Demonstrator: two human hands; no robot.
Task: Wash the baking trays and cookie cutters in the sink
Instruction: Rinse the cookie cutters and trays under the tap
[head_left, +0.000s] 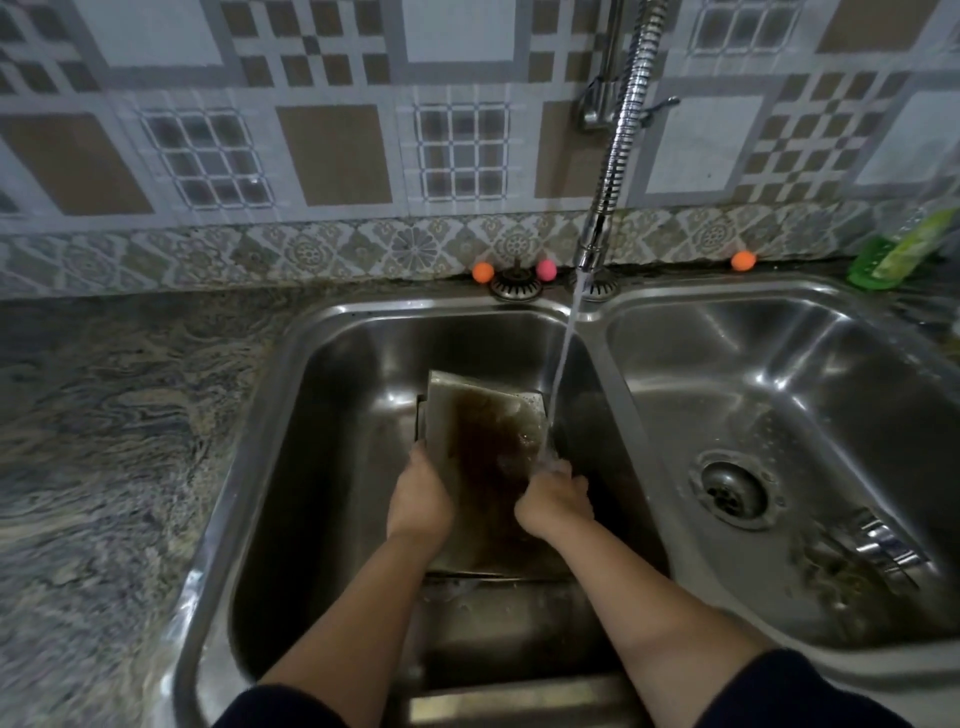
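A stained metal baking tray (483, 431) is tilted up in the left sink basin (332, 415), its middle dark brown. My left hand (418, 496) grips the tray's left edge. My right hand (553, 496) holds its right edge, where the water stream (563, 358) from the spring faucet (618, 156) lands. Beneath it lies another flat tray (498, 577), partly hidden. Some metal pieces (878, 540) sit in the right basin (779, 395); I cannot tell what they are.
A marbled stone counter (114, 441) stretches to the left. Behind the sink stand small orange (482, 272) and pink (546, 269) balls and another orange one (743, 261). A green dish-soap bottle (901, 249) leans at the back right. The right basin has a drain (732, 491).
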